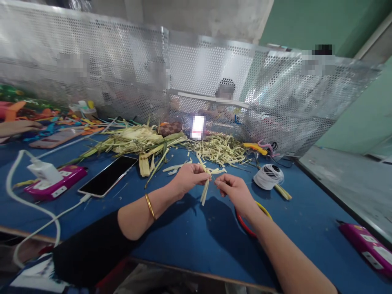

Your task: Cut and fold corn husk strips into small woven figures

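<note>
My left hand (190,179) pinches a small bundle of pale, dried husk strips (204,195) between thumb and fingers, over the blue table (196,249). The strips stick out above and below the grip. Just to the right, my right hand (234,190) has thumb and forefinger pressed together close to the bundle. Anything between those fingertips is too fine to make out. Under my right wrist lies a red and yellow loop (245,224), partly hidden by the forearm. A spool of white thread (268,177) stands right of that hand, with a husk piece (283,192) beside it.
Long husks (131,139) and curly shredded strips (222,149) lie behind my hands. A black-screened phone (108,176) and a purple power strip (56,183) with cables sit left; another purple strip (367,247) is right. A perforated metal screen (208,65) borders the back. Another person's hand (20,128) shows far left.
</note>
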Demonstrator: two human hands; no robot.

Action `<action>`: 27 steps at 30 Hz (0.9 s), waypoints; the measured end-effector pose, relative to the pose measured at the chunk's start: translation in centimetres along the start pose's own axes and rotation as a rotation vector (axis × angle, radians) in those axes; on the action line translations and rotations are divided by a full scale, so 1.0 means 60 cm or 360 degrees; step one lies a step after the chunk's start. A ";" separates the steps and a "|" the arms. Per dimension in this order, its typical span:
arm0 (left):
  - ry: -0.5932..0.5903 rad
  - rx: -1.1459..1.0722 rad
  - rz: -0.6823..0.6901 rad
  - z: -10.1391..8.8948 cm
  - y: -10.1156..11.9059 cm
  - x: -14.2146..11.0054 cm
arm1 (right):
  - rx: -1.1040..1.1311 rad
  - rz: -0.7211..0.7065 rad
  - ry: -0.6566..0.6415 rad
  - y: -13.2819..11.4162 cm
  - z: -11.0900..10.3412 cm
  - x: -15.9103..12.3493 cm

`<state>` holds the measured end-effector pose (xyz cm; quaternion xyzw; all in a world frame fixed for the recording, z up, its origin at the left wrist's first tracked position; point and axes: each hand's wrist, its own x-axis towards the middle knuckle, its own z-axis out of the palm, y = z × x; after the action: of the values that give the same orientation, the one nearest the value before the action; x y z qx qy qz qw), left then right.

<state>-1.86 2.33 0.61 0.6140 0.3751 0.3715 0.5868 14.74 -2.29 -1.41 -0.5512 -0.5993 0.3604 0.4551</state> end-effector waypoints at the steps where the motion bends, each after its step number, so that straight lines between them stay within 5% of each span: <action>1: 0.0038 0.0079 0.0036 -0.001 -0.003 0.001 | -0.0176 -0.0130 0.0052 -0.001 0.004 -0.004; 5: 0.0051 0.0519 0.0230 -0.004 -0.011 0.001 | -0.0865 -0.0724 0.0123 -0.015 0.006 -0.021; 9: -0.0342 0.0566 0.0132 -0.003 -0.005 -0.009 | -0.0975 -0.0824 0.0040 -0.023 -0.014 -0.017; 12: -0.0654 0.0257 -0.0087 -0.004 0.005 -0.014 | -0.0547 -0.0522 -0.0104 -0.018 -0.030 -0.003; 15: -0.0686 0.0056 -0.0141 -0.006 0.008 -0.013 | -0.0002 -0.0060 -0.0242 -0.010 -0.032 0.007; 22: -0.0328 -0.0174 0.0034 0.002 -0.003 -0.003 | 0.0913 0.0485 -0.0173 0.000 -0.003 0.004; 27: 0.0014 -0.0028 0.0226 0.014 -0.012 -0.005 | 0.0925 0.0513 0.0021 -0.003 0.013 -0.004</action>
<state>-1.23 1.73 -0.13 0.6323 0.3297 0.4182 0.5627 13.95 -2.50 -1.56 -0.4882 -0.3735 0.5802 0.5344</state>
